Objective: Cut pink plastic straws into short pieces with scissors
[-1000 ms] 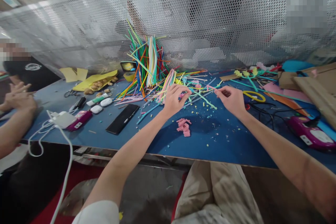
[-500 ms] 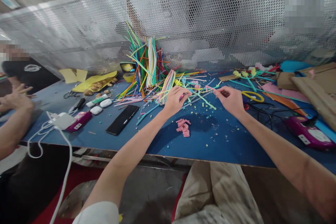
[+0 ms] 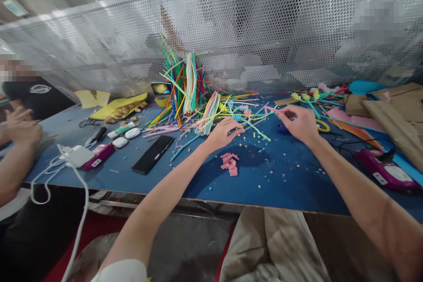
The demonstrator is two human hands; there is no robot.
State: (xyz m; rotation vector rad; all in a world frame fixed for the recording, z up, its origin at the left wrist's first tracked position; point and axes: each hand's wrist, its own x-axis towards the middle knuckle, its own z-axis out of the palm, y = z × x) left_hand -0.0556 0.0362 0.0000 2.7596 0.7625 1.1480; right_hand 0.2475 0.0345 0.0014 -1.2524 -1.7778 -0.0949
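Observation:
My right hand (image 3: pixel 299 122) pinches a pink pipe cleaner (image 3: pixel 270 109), whose bent end sticks out to the left of the fingertips. My left hand (image 3: pixel 226 133) hovers above the table to the left, its fingers curled and the tips close to the thumb. Whatever lies between those tips, if anything, is too small to make out. A small pile of cut pink pieces (image 3: pixel 229 164) lies below and between the hands. Behind them are a light green branched stem (image 3: pixel 259 131) and a bundle of pastel pipe cleaners (image 3: pixel 209 114).
A tall heap of coloured pipe cleaners (image 3: pixel 189 83) leans near the perforated metal screen (image 3: pixel 251 17). A black phone (image 3: pixel 153 154) and white charger (image 3: pixel 77 155) lie left. Cardboard (image 3: pixel 390 116) and a purple device (image 3: pixel 386 169) are right. A co-worker's hands (image 3: pixel 21 125) show far left.
My right hand has shifted slightly right and up with the pink pipe cleaner. The pink bit seen in my left hand earlier no longer shows. My left hand has dropped slightly.

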